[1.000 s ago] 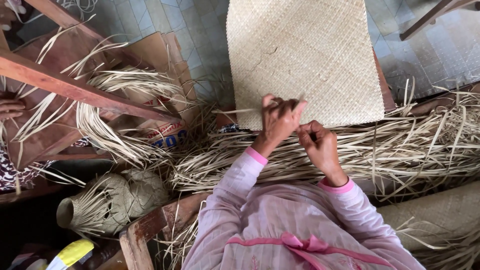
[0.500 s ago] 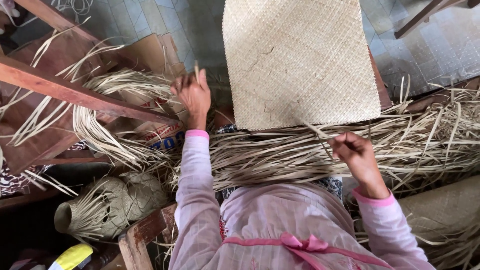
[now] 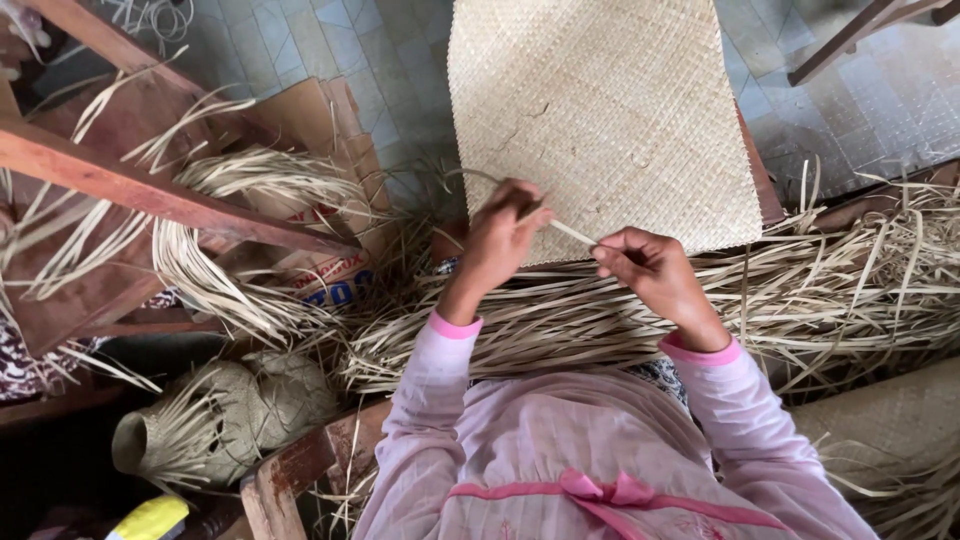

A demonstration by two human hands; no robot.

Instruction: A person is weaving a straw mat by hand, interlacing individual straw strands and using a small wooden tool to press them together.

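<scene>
Left hand pinches one pale strip at its near end, fingers pressed together over it, just above the lower edge of the woven mat. Right hand grips the other end of the same strip between thumb and forefinger, other fingers curled in. Strip runs short and nearly level between the two hands, lying over the mat's bottom border. A thin curl of it loops up and left past the left hand.

Mat: flat, tan, tight checker weave, spread on a grey tiled floor. Its unwoven ends fan out along the lower edge into a thick band of loose strips crossing the person's lap, left to right.

Pink sleeves on both arms, darker pink cuffs.

Left side: reddish wooden beam set on a slant, bundles of looped strips draped over and under it, cardboard box behind. Lower left, a small half-woven basket lies on its side, loose ends sticking out.
</scene>
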